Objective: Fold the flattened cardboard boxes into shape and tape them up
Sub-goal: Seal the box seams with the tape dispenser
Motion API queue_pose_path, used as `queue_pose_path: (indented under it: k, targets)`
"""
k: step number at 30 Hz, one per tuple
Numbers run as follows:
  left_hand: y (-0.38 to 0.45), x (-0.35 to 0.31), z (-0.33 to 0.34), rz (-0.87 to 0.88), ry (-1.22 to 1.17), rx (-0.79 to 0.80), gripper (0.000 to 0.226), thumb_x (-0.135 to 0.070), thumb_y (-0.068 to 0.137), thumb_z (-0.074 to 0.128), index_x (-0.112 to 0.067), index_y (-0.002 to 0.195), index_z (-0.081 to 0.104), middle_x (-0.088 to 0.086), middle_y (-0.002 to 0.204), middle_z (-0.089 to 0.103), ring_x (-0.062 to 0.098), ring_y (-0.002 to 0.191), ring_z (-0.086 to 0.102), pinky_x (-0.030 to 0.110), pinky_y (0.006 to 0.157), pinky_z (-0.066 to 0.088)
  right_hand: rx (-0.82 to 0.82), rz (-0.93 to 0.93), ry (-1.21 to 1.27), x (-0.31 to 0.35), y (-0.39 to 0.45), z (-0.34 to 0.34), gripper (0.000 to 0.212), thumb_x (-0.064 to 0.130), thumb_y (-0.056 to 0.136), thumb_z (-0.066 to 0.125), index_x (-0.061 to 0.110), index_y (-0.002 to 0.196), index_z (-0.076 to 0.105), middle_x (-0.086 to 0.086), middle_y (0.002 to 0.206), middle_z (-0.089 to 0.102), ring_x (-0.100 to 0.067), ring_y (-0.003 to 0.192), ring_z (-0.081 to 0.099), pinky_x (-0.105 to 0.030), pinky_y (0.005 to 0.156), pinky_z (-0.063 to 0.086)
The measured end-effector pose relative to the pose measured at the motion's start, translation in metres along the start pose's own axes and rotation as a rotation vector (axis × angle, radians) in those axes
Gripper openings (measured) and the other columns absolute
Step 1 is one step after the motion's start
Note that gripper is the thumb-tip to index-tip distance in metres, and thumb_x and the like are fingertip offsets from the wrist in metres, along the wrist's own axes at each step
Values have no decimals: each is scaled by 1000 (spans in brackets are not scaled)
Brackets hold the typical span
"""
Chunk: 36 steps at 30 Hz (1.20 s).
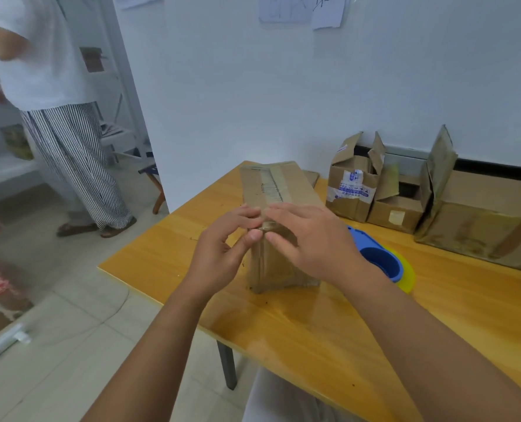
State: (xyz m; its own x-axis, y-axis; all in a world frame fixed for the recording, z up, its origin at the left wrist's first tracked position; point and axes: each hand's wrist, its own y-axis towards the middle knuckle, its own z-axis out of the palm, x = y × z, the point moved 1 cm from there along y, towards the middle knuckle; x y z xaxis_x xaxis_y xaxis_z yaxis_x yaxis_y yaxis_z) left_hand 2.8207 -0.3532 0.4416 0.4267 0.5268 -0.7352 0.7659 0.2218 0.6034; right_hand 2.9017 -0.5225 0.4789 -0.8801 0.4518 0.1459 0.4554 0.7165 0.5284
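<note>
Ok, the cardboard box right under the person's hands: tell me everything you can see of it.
The cardboard box is worn brown corrugated card, folded into shape and closed, standing on the wooden table near its left edge. A strip of clear tape runs along the top seam and over the near edge. The left hand and the right hand both touch that near top edge at the tape's end. A blue and yellow tape dispenser lies beside it.
</note>
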Motion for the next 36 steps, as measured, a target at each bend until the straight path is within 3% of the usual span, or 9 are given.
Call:
queue_pose_path:
  k: [5,10,13,18,22,27,31,33,36]
  targets:
    - [-13,7,0,-160,-259,-44,42,-22,93,66,-19,134,55,-7,135,60,14,131,52,34,103,48,2,-4,-22,3,0,8,36,35,101,58,22,134,64,4,139,61,-17,133,54,-40,109,37]
    - [-26,14,1,-257,-303,-164,21,-27,90,64,-14,108,67,-9,107,72,8,105,65,23,87,53,32,15,-10,0,1,10,38,41,101,54,26,135,62,8,141,59,-14,135,51,-39,112,34]
    - [-22,12,4,-279,-287,-196,20,-29,92,62,-10,98,68,-2,97,72,19,98,67,35,90,55,62,30,-9,2,3,10,45,53,99,50,30,137,60,12,144,56,-10,137,47,-38,114,31]
    - [-19,9,20,-313,-228,-280,10,-21,98,59,-13,101,64,5,97,68,25,96,64,49,92,55,59,36,-23,3,3,9,45,54,98,52,31,136,60,13,143,56,-9,136,48,-36,112,30]
    - [-19,5,29,-403,-228,-419,16,-26,95,65,-30,108,58,-6,107,64,20,100,65,46,90,56,54,53,-19,3,3,10,45,54,98,52,31,136,60,13,143,57,-10,136,49,-36,112,30]
    - [-26,-1,34,-355,-35,-538,10,-31,96,64,-38,97,57,-8,104,63,17,95,67,46,80,59,65,69,-35,4,5,12,46,57,99,48,33,137,58,14,145,55,-10,135,48,-36,113,30]
    - [-25,-6,37,-324,59,-503,16,-25,100,58,-37,96,66,-14,98,65,6,94,63,30,83,56,64,70,-36,4,5,12,46,56,99,48,32,136,59,14,145,55,-10,136,48,-35,112,30]
    - [-28,-7,40,-277,159,-433,21,-21,101,54,-28,114,68,-13,109,59,0,101,57,13,82,50,59,82,-35,4,5,12,44,55,99,48,32,135,59,15,144,55,-9,135,48,-35,112,30]
    - [-36,-4,41,-280,211,-319,37,-22,100,54,-20,136,57,-12,122,51,-6,107,53,8,79,48,59,83,-40,5,7,13,44,55,100,47,33,136,58,15,145,54,-10,136,47,-37,113,30]
